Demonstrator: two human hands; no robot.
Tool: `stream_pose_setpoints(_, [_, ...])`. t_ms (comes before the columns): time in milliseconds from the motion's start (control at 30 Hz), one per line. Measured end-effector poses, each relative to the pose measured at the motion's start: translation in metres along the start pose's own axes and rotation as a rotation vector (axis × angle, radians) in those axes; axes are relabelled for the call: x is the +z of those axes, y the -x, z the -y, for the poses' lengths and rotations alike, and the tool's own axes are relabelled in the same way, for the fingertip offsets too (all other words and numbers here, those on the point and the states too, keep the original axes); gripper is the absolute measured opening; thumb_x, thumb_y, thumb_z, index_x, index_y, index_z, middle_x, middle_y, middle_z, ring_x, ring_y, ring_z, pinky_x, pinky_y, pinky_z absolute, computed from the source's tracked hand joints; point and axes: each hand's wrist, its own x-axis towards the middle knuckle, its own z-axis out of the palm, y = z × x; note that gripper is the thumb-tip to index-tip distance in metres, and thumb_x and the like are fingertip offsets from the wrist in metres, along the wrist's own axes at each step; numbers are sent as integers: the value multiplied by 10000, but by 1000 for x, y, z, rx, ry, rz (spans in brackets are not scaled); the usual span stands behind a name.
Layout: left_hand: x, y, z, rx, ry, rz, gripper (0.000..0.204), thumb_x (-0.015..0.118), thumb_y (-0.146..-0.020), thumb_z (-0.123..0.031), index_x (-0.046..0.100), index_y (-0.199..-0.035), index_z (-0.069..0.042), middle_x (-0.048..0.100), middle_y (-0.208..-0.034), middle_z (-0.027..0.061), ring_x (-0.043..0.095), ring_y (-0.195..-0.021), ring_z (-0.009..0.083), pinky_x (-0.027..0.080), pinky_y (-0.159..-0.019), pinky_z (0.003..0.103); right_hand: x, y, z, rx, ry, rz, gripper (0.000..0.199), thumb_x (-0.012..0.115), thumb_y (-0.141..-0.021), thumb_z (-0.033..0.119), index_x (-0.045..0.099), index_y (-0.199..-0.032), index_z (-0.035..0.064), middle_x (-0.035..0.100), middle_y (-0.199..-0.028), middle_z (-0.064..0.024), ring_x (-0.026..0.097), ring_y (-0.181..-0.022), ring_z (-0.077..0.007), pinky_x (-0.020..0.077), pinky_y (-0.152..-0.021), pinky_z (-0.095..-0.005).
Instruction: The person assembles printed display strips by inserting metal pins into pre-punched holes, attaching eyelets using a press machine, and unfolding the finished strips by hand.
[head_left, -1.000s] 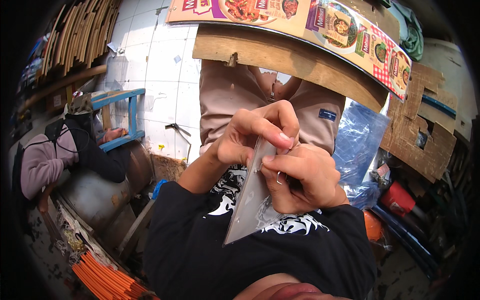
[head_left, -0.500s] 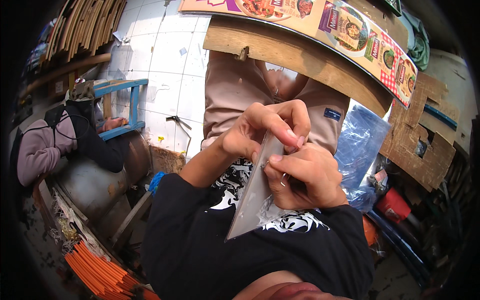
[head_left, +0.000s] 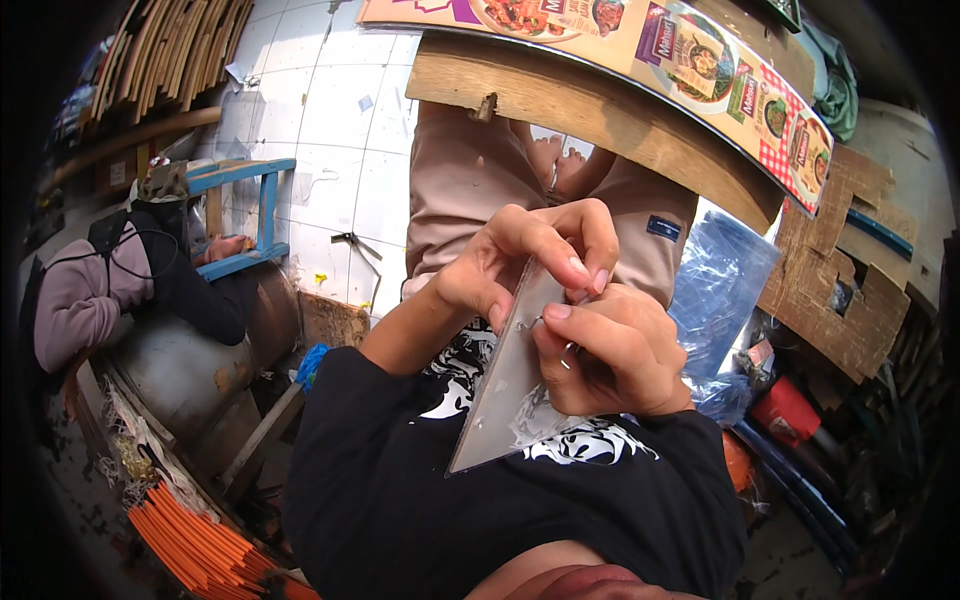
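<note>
In front of my chest, a thin, greyish see-through plastic sheet (head_left: 487, 425) is held tilted, one pointed corner toward my shirt. My left hand (head_left: 510, 255) grips its far part, with the thumb on the left face and the fingers curled over the top edge. On the other side, my right hand (head_left: 620, 350) is closed in a pinch on a thin bent metal wire (head_left: 569, 353). One end of the wire sticks out below the fingers; its other end shows at the thumb tip, close to the sheet. Whether it passes through the sheet, I cannot tell.
Beyond my knees stands a wooden bench (head_left: 590, 105) with printed food-picture panels (head_left: 690, 60) on it. Blue film-wrapped sheet (head_left: 725, 290) and torn brown board (head_left: 840, 260) lie at right. To the left are a blue frame (head_left: 268, 210), a metal cylinder (head_left: 195, 370) and orange strips (head_left: 195, 540).
The sheet's lower corner has shifted slightly left and more of its face shows. My right hand has turned a little, exposing more wire. My feet show more clearly under the bench.
</note>
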Motion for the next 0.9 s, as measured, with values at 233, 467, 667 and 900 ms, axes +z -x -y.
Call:
stream_pose_setpoints(233, [0,1,3,-1,24,-2,537,788,-730,-390,671,-1137,-60,504,-1029,148,499,-897,184,399,-813,279,-6,1,2,-59,124,73,318,695,-708,-86,602,-999,3,590,-695,-71,588,-544,-192,476,-515,-291])
stream_pose_setpoints(467, [2,0,10,13,55,57,536,749,-792,-353,613,-1233,-80,498,-1009,136,498,-907,188,399,-843,306,2,1,-3,-241,188,-107,272,653,-616,-27,682,-883,-70,570,-670,-74,542,-508,-138,395,-430,-245])
stream_pose_setpoints(667, [2,2,17,18,75,75,562,707,-824,-396,570,-1304,-139,486,-993,112,474,-920,188,377,-833,299,0,-1,-2,-248,202,-78,331,645,-567,-3,686,-889,-67,563,-656,-60,529,-494,-129,390,-426,-244])
stream_pose_setpoints(900, [1,7,17,4,65,14,581,727,-801,-425,584,-1293,-152,476,-1005,97,428,-911,167,337,-821,266,-5,-2,9,71,129,56,427,627,-598,-158,674,-955,72,564,-685,-35,554,-559,-163,454,-514,-271])
